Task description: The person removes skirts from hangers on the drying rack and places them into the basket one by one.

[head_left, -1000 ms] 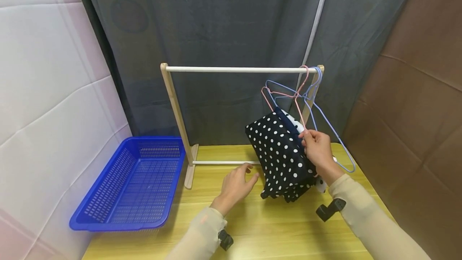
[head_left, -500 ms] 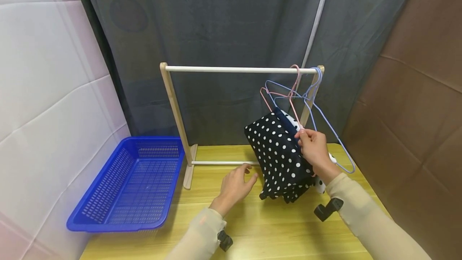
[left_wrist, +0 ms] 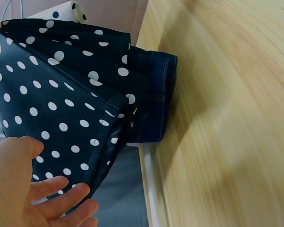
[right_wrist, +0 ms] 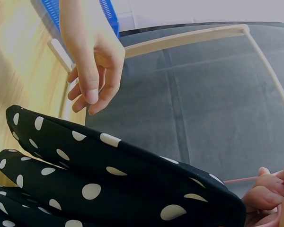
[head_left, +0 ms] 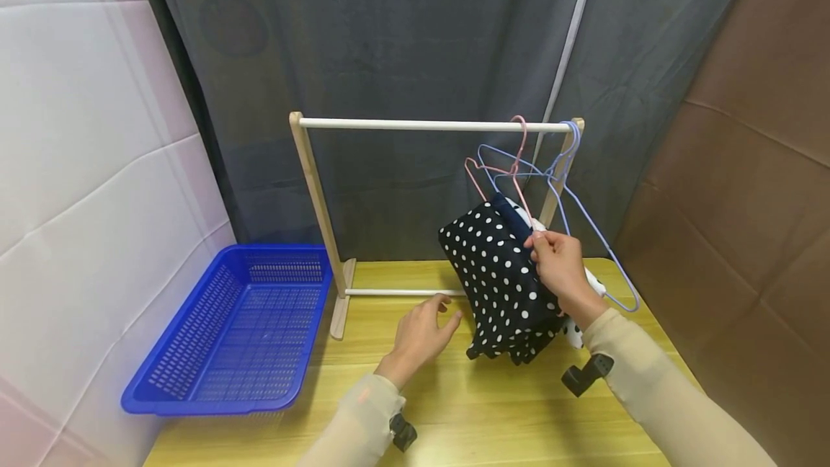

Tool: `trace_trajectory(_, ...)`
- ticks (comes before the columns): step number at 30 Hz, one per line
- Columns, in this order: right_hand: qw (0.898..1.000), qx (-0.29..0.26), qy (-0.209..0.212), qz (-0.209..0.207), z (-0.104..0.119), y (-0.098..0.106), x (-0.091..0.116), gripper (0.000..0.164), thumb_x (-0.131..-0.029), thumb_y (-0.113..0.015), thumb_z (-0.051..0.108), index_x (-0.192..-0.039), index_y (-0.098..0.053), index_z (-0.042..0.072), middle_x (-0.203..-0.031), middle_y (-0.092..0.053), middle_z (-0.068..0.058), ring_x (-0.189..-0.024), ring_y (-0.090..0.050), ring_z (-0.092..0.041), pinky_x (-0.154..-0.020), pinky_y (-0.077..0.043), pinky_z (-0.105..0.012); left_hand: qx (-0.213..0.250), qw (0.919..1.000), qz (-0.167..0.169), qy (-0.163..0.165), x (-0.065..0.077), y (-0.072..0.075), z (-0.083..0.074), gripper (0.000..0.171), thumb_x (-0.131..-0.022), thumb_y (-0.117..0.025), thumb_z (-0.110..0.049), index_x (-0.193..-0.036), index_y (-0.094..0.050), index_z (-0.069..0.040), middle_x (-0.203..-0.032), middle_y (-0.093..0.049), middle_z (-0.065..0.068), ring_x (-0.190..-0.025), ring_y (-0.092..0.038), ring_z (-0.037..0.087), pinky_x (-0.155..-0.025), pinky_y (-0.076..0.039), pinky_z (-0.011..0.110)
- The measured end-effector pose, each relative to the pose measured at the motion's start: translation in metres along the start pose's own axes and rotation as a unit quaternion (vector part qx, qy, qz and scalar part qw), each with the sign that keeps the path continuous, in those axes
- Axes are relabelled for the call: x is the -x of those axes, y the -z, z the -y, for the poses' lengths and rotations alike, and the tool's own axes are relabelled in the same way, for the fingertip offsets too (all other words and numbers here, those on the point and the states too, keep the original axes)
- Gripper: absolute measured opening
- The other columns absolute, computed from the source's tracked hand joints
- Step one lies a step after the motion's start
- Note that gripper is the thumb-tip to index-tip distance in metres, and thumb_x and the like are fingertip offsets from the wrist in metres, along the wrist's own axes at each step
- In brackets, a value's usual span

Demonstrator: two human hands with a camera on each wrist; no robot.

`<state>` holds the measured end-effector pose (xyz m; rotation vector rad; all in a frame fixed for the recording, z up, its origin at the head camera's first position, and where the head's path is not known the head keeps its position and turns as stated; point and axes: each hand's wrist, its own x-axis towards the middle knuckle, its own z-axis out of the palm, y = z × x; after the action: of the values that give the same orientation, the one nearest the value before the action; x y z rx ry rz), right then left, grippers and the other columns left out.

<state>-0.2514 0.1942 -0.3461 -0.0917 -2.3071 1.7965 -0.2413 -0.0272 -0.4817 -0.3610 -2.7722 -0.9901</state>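
A pink hanger (head_left: 522, 200) hooks over the rack's white top rail (head_left: 402, 124), carrying a black garment with white dots (head_left: 496, 287). My right hand (head_left: 560, 269) pinches the hanger's right arm at the garment's upper edge. Left of the garment, my left hand (head_left: 421, 334) hovers with relaxed fingers, holding nothing; in the left wrist view its fingers overlap the dotted cloth (left_wrist: 52, 118). Behind hang blue hangers (head_left: 601, 238) at the rail's right end, with a dark blue denim piece (left_wrist: 154, 94) and a white dotted garment (left_wrist: 61, 13) partly hidden.
A blue plastic basket (head_left: 214, 407) stands on the left of the wooden table (head_left: 467, 416), beside the rack's left post (head_left: 316, 200). The rack's lower bar (head_left: 402, 292) runs low across the table's back. A grey curtain (head_left: 402, 34) hangs behind.
My right hand has slid the pink hanger left along the rail, away from the blue hangers; the dotted garment shifted slightly left with it. The left hand has hardly moved.
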Motion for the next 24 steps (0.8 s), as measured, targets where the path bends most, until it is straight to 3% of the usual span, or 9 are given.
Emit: trace_trajectory(24,1.0,0.017,0.0,0.018,0.0049,-0.0079,-0.0003,0.037,-0.109,-0.042,0.02,-0.1,-0.06,-0.011,-0.059,-0.043,0.01,-0.046,-0.034,-0.002,-0.042,-0.027,-0.017,-0.005,1.0,0.006,-0.003,-0.0032,0.0013,0.0024,0.041,-0.098,-0.06,-0.04,-0.124,-0.066,-0.009,-0.112,-0.075,0.009,-0.095,-0.072,0.027,-0.073,-0.058,0.04)
